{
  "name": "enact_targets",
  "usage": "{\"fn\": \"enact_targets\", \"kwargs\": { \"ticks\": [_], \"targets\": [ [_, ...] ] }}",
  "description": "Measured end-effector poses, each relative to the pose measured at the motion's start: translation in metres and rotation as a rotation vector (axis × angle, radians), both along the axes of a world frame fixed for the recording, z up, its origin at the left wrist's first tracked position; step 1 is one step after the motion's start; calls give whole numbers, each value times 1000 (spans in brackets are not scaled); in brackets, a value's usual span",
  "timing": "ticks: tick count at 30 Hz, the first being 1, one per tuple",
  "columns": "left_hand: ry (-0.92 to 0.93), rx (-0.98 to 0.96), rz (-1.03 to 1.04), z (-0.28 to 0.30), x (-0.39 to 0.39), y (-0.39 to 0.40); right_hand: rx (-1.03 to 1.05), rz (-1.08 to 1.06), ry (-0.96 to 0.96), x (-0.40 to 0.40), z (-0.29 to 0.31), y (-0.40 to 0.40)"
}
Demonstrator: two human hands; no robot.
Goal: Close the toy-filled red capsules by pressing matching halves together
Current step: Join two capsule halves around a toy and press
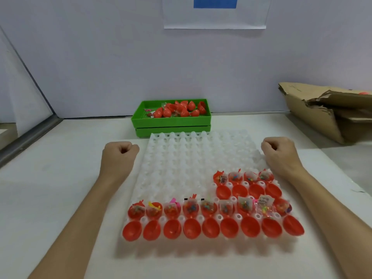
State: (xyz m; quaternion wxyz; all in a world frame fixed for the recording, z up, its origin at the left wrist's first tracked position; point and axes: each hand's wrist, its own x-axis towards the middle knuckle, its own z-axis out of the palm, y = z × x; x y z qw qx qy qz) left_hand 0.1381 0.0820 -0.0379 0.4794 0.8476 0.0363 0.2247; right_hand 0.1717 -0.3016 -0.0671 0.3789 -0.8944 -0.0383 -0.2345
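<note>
Plainly, both hands are curled into fists and hold nothing. The left hand point(118, 153) rests on the tabletop point(66, 178) just beside the left edge of the white tray point(181, 158), and the right hand point(279, 152) rests at the tray's right edge, touching or nearly touching it; I cannot tell which.

The white tray is a moulded grid of cups lying in the middle of the tabletop, with most of its far cups bare. Along its near edge runs a row of empty red halves point(211, 227), nine of them, open side up. Directly behind that row sits a row of toy-filled red halves point(209, 208), each holding a small clear packet of coloured bits that sticks up above the rim. Toward the tray's right edge, farther back, four more empty halves point(248, 191) sit in a short row, and behind them four more filled halves point(243, 177). None of the halves in the tray are joined.

At the far edge of the tabletop, just behind the tray, a green bin point(171, 120) stands stacked on a second green bin and holds a loose pile of red capsule pieces point(181, 109) with a few packets. A torn cardboard box point(326, 111) lies at the far right corner, against the pale wall point(120, 57).
</note>
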Motion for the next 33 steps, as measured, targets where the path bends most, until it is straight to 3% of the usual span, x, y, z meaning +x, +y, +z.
{"fn": "enact_targets", "kwargs": {
  "ticks": [7, 13, 19, 33],
  "targets": [
    [-38, 190, -419, 54, -34, -41, 57, -2, 7, 2, -2, -1],
    [244, 535, -803, 56, -29, -108, 61, 1, 22, 0, 0, -1],
    [406, 670, -834, 45, -20, -129, 62, -13, 36, -5, 0, -1],
    [429, 734, -757, 49, -31, -127, 137, -16, 22, -14, 2, -2]
  ]
}}
